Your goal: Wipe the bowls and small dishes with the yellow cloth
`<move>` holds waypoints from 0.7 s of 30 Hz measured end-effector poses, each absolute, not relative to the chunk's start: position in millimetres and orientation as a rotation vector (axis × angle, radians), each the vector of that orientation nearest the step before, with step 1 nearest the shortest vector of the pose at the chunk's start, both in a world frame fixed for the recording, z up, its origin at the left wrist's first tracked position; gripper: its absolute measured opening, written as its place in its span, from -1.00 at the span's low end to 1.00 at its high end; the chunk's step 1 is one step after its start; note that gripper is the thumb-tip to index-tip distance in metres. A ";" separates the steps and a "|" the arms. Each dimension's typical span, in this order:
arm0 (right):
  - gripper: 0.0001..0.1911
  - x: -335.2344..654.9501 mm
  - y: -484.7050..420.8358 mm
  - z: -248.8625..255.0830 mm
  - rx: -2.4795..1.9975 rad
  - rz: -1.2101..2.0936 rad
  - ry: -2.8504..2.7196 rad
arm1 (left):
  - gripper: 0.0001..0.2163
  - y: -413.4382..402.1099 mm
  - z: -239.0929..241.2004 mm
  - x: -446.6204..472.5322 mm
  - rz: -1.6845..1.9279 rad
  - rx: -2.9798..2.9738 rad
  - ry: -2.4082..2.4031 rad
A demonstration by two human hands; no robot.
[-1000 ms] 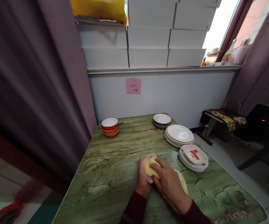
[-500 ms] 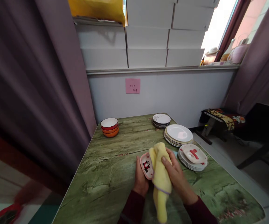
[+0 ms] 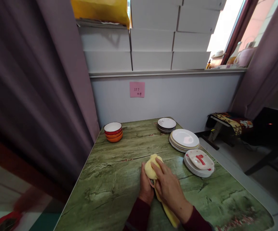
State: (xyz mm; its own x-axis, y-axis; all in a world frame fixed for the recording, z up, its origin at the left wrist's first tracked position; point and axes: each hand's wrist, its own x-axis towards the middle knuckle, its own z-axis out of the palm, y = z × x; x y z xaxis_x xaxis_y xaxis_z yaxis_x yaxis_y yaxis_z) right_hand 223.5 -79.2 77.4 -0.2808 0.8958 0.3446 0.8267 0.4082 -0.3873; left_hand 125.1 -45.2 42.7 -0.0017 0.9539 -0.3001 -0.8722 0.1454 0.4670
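My left hand (image 3: pixel 145 185) holds a small dish (image 3: pixel 151 183) from its left side, low over the table. Only a bit of the dish's pink rim shows; its face is hidden under the cloth. Pressed on the dish, my right hand (image 3: pixel 167 184) grips a yellow cloth (image 3: pixel 151 166), which bunches up beneath its fingers. The cloth's tail hangs down toward the near side, below my right wrist. To the right is a stack of white plates (image 3: pixel 195 171) with a red-patterned small dish (image 3: pixel 201 159) on top.
A stack of red and orange bowls (image 3: pixel 113 136) stands at the table's far left. Along the right side are larger white plates (image 3: pixel 185 138) and dark-rimmed plates (image 3: pixel 166 123). The green wood-patterned table (image 3: pixel 100 189) meets a wall with a pink note (image 3: pixel 137 89).
My right hand has moved left and down onto the dish with the cloth, covering its printed face. My left hand keeps its hold, almost unmoved.
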 end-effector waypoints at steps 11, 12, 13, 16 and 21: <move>-0.49 246.2 -71.3 88.1 -1.172 0.969 -2.014 | -0.55 -48.2 44.3 119.5 1.417 0.152 0.691; -0.48 249.7 -71.5 91.7 -1.100 1.170 -1.913 | -0.53 -49.2 46.4 119.6 1.361 0.141 0.665; -0.47 252.6 -72.2 95.2 -1.028 1.384 -1.778 | -0.51 -50.2 48.6 119.6 1.307 0.137 0.639; -0.43 257.7 -74.1 102.4 -0.879 1.772 -1.297 | -0.50 -50.6 53.2 119.5 1.287 0.143 0.580; -0.39 256.3 -68.4 100.9 -1.031 1.159 -1.203 | -0.49 -45.7 51.1 119.6 1.286 0.060 0.584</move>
State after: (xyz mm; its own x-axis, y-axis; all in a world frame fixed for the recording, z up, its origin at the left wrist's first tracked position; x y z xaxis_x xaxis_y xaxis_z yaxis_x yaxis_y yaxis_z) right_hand 256.3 -68.4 100.9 -0.0012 0.9905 0.1375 -0.1010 0.1367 -0.9854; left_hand 119.6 -45.7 51.1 0.1576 0.9133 -0.3756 -0.8836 0.3002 0.3593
